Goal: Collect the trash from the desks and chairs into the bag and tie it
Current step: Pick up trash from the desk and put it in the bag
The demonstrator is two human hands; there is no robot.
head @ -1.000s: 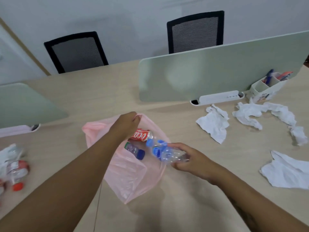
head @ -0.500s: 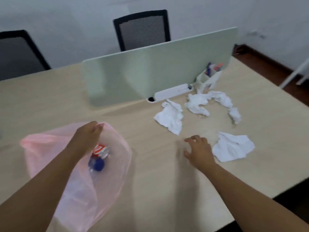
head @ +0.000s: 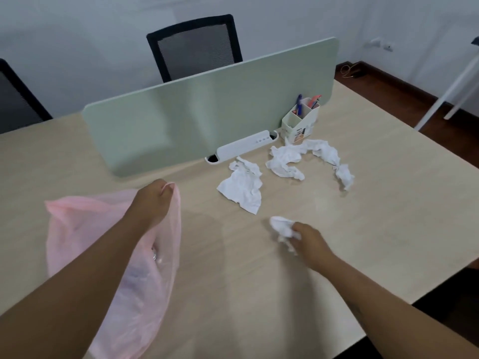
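The left hand (head: pixel 153 200) pinches the rim of the translucent pink plastic bag (head: pixel 77 224) while the right hand (head: pixel 309 240) grips a crumpled white tissue (head: pixel 281 225) above the pale wooden worktop (head: pixel 233 281).

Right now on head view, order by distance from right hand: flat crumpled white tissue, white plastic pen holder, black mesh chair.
1. Flat crumpled white tissue, ahead of right hand.
2. White plastic pen holder, farther back.
3. Black mesh chair, farthest back.

Right hand (head: pixel 309 239) now grips crumpled tissue (head: pixel 281 226); tissue lifted off desk (head: pixel 375 203)
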